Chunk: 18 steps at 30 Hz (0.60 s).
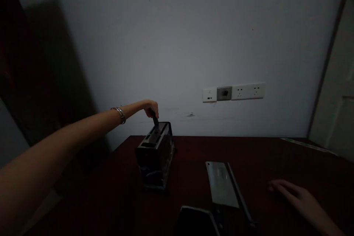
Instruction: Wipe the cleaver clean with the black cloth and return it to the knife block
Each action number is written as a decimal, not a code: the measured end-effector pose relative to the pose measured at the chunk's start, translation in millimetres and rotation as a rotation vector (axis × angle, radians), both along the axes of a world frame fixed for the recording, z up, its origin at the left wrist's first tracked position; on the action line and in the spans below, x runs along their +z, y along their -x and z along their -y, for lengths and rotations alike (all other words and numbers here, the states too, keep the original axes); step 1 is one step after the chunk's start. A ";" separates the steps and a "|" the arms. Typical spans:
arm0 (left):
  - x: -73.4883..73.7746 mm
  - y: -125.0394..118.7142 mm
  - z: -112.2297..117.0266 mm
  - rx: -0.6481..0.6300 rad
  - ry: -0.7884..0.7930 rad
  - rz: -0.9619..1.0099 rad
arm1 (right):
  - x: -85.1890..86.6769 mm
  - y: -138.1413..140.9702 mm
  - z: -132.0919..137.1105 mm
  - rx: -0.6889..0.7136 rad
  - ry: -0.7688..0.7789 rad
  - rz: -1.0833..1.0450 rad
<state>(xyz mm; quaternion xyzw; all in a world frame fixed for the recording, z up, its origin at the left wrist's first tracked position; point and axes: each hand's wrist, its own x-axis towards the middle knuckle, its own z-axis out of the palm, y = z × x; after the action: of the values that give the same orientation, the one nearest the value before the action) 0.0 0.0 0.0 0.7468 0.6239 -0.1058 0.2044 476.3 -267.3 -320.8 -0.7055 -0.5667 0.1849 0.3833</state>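
Observation:
My left hand (152,108), with a silver bracelet (119,115) at the wrist, is closed round the black handle of a knife (156,121) at the far end of a dark knife block (152,167). The lower part of that knife is hidden in the block's top. My right hand (297,199) rests at the right of the table, fingers loosely bent, with nothing seen in it. To its left lie a cleaver (222,182) with a broad steel blade and, alongside, a long thin metal rod or blade (239,191); which one I cannot tell.
A dark object with a pale edge (195,221) stands at the bottom, partly cut off. The dark red table (190,151) meets a pale wall (177,44) with sockets (248,91). A flat strip (308,145) lies at the back right, near a door (340,99).

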 end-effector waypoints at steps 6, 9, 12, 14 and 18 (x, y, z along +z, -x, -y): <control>3.7 -7.4 8.3 -0.029 -0.031 -0.044 | 2.7 3.5 2.8 0.010 -0.038 0.008; 9.0 -13.5 13.2 -0.073 -0.064 -0.083 | 6.3 7.2 4.8 0.012 -0.033 0.004; 15.7 -19.0 19.1 -0.108 -0.115 -0.129 | 7.1 8.5 5.6 0.011 -0.031 0.003; 20.6 -22.5 23.5 -0.118 -0.159 -0.162 | 7.3 8.7 5.7 0.014 -0.046 0.003; 31.4 -33.7 32.3 -0.126 -0.275 -0.232 | 10.1 10.2 6.5 0.009 -0.060 0.023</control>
<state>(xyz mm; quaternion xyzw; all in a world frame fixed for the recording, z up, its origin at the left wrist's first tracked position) 33.7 -32.3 31.4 0.7882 0.6038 -0.1177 0.0202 466.1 -273.8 -310.7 -0.6933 -0.5794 0.1615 0.3970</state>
